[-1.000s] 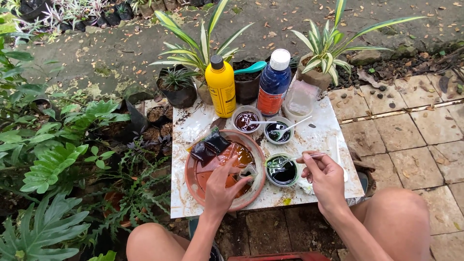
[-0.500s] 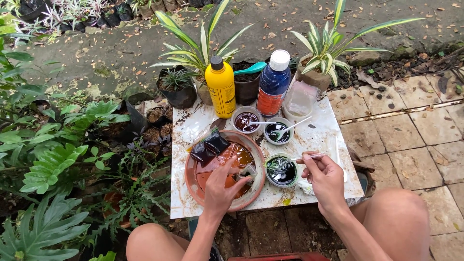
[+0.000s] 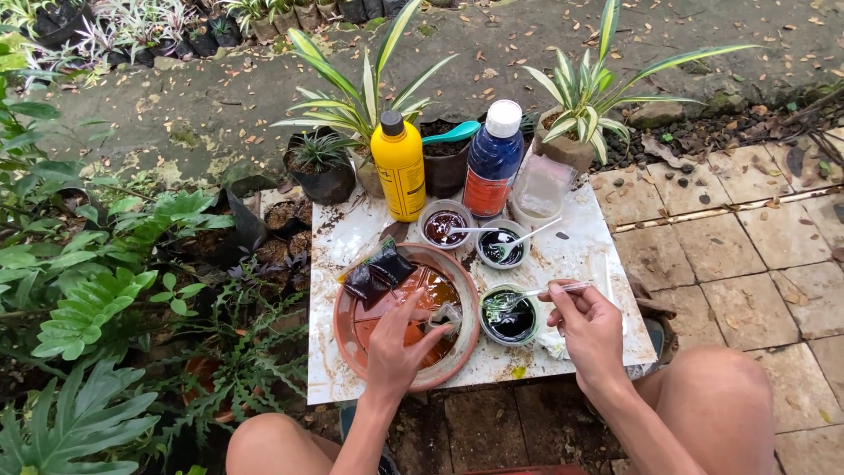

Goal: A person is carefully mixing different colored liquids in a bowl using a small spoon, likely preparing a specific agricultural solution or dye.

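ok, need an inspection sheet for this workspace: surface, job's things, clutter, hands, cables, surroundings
surface: white slab, paint-stained.
job's things: terracotta dish holding orange liquid and two dark packets; cup of dark liquid; thin stick.
clutter: yellow bottle, blue bottle, two more small cups.
hands: left hand in the dish; right hand pinches the stick over the cup.
cables: nothing seen.
surroundings: potted plants, paving tiles.
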